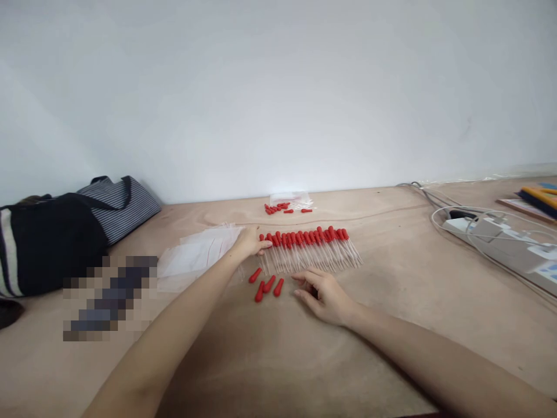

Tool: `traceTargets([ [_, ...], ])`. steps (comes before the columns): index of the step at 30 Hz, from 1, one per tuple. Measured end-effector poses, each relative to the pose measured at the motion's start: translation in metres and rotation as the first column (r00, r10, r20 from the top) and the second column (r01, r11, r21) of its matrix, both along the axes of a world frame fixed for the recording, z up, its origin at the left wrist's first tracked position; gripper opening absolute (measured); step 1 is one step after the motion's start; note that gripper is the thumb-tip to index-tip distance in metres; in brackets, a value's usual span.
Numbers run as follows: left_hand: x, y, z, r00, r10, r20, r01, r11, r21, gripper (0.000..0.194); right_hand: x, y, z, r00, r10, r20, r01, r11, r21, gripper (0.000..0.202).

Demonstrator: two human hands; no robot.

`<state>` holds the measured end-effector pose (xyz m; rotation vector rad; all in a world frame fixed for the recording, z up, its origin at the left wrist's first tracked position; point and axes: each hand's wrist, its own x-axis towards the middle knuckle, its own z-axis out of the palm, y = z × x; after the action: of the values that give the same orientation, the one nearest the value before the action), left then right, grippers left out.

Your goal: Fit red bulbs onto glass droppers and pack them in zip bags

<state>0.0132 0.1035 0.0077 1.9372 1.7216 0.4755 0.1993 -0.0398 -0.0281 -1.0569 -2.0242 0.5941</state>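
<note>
Clear thin tubes with red bulb tops (311, 237) lie side by side in a slanting row on the table. At the row's left end, my left hand (251, 241) is closed on a red-bulbed tube, with the bulb between thumb and finger. My right hand (324, 295) rests just below the row, fingers loosely bent and apart from the thumb, holding nothing. Several loose red bulbs (269, 284) lie between my hands, nearer to me. Left of my left hand is a spread stack of clear plastic bags (191, 259), partly hidden by my forearm.
More red bulbs (274, 209) lie by a clear bag (289, 198) near the wall. At the left are a black bag (52, 244), a striped bag (124, 206) and a blurred-out dark item (115, 299). A power strip (505, 238) with cables and books (539, 203) occupy the right.
</note>
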Motion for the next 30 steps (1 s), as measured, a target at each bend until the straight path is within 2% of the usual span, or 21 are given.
traceTargets([
  [3, 0.003, 0.000, 0.003, 0.999, -0.028, -0.037, 0.028, 1.000, 0.004, 0.076, 0.000, 0.001, 0.000, 1.000, -0.003, 0.018, 0.003, 1.000, -0.006, 0.023],
  [6, 0.003, -0.001, 0.006, 0.996, -0.049, -0.074, 0.051, 0.998, 0.031, 0.075, -0.001, 0.002, -0.001, 0.998, 0.026, 0.054, -0.027, 1.000, 0.011, 0.024],
  [8, -0.002, -0.004, 0.009, 0.993, -0.051, -0.110, 0.059, 0.996, 0.067, 0.065, -0.003, 0.003, -0.002, 0.994, 0.072, 0.087, -0.075, 0.997, 0.036, 0.027],
  [12, -0.021, -0.013, 0.015, 0.973, -0.028, -0.228, 0.071, 0.981, 0.182, 0.028, -0.008, 0.005, 0.000, 0.969, 0.152, 0.193, -0.171, 0.982, 0.083, 0.033],
  [14, -0.030, -0.019, 0.017, 0.956, -0.030, -0.291, 0.091, 0.976, 0.197, 0.016, -0.011, 0.005, 0.002, 0.953, 0.162, 0.255, -0.189, 0.978, 0.086, 0.036],
  [17, -0.035, -0.026, 0.015, 0.932, -0.070, -0.355, 0.134, 0.978, 0.159, 0.013, -0.013, 0.006, 0.006, 0.934, 0.170, 0.315, -0.202, 0.977, 0.073, 0.039],
  [20, -0.032, -0.030, 0.012, 0.909, -0.105, -0.403, 0.159, 0.982, 0.104, 0.015, -0.012, 0.005, 0.008, 0.930, 0.178, 0.322, -0.206, 0.977, 0.058, 0.034],
  [24, -0.025, -0.028, 0.011, 0.881, -0.086, -0.465, 0.126, 0.991, 0.054, 0.016, -0.015, 0.004, 0.011, 0.930, 0.121, 0.346, -0.148, 0.987, 0.054, 0.023],
  [30, -0.010, -0.022, 0.013, 0.827, -0.011, -0.562, 0.007, 1.000, -0.009, 0.017, -0.035, 0.005, 0.012, 0.893, -0.103, 0.438, 0.072, 0.994, 0.088, 0.024],
])
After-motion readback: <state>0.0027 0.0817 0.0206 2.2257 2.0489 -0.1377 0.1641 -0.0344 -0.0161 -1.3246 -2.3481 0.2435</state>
